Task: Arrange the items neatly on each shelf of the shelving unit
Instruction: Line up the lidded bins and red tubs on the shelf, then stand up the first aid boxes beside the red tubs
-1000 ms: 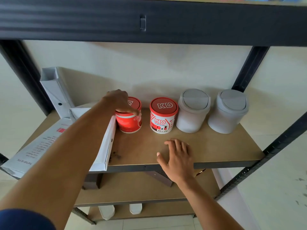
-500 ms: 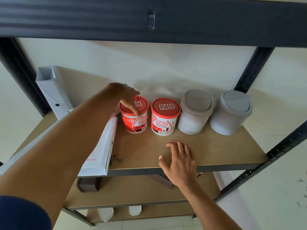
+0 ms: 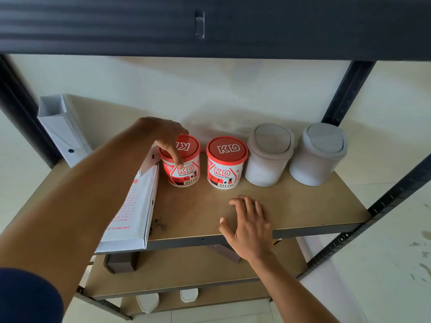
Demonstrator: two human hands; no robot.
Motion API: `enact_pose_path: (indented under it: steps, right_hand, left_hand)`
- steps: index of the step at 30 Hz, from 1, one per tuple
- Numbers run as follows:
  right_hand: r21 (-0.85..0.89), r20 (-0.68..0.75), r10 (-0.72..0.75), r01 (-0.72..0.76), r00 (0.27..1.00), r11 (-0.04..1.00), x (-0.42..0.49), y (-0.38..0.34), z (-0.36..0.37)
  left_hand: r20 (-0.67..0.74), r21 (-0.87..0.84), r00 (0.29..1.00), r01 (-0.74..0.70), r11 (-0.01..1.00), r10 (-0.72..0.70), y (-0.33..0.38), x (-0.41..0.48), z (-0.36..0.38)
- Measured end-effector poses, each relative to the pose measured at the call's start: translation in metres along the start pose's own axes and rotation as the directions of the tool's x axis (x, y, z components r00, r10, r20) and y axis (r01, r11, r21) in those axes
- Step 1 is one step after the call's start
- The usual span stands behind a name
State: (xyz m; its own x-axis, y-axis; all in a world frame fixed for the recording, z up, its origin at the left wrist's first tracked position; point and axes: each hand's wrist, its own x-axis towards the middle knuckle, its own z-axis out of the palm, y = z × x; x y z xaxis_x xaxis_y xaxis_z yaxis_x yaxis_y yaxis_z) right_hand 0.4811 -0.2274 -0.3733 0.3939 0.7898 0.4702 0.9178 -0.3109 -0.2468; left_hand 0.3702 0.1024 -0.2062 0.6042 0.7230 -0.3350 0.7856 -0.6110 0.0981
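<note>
Far out to the left of your left fingers, a white binder (image 3: 61,129) stands tilted against the corner post. Between it and your thumb lies a flat white box (image 3: 136,206), and its near end juts past the front edge of the shelf (image 3: 303,206). Your forearm crosses right above it. If you drop your elbow or drag your arm back low, you'll likely sweep the box off the edge.

Your left hand (image 3: 161,134) grips the left tin (image 3: 184,170) from above. The thumb reaches over the lid rim onto the label. The other fingers curl down behind the lid, and I can't see their tips. The tin stands upright, and the box's back corner is just beside it on the far side from your thumb. If you twist or slide the tin that way, it will probably catch the corner and skew the box. Lifting by the lid alone could also pop it loose.

Just right of your thumb is the right tin (image 3: 226,163), upright, with a narrow gap between the two. A careless shove would knock them together and spoil the row.

Your right hand (image 3: 249,222) lies flat on the shelf's front edge in front of that tin. The fingers are straight and slightly spread and hold nothing. Leaning hard there might rock the shelf board.

Beyond those fingertips to the right, the first bin (image 3: 268,157) and the second bin (image 3: 319,155) stand upright with their lids closed. Both look light and easy to tip.
</note>
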Motion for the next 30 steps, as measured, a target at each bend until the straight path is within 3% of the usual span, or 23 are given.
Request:
enact_pose_path:
  steps: [5, 12, 16, 20, 24, 30]
  right_hand:
    - [-0.018, 0.019, 0.012, -0.012, 1.0, 1.0, 0.0, -0.003, 0.0]
    - [-0.024, 0.08, 0.033, -0.031, 0.996, 0.999, 0.003, -0.022, -0.004]
    - [0.049, 0.073, -0.063, 0.06, 0.995, 0.997, 0.011, -0.08, -0.005]
    - [0.122, 0.127, -0.097, 0.082, 0.987, 0.989, 0.023, -0.124, 0.007]
    - [0.086, 0.188, -0.079, 0.063, 0.979, 0.994, 0.027, -0.136, 0.021]
    - [0.003, 0.097, -0.058, 0.059, 0.994, 0.998, 0.019, -0.129, 0.03]
  left_hand:
    - [0.004, -0.021, 0.998, -0.061, 0.998, 0.061, 0.016, -0.065, -0.01]
    - [-0.286, 0.113, 0.939, -0.162, 0.98, 0.189, -0.003, -0.129, -0.002]
    - [-0.418, 0.07, 0.885, -0.191, 0.979, 0.203, -0.027, -0.162, 0.005]
    - [-0.462, 0.105, 0.864, -0.174, 0.979, 0.203, -0.059, -0.184, 0.017]
    - [-0.461, 0.175, 0.862, -0.143, 0.974, 0.21, -0.086, -0.194, 0.036]
    - [-0.486, 0.262, 0.834, -0.147, 0.954, 0.262, -0.098, -0.182, 0.056]
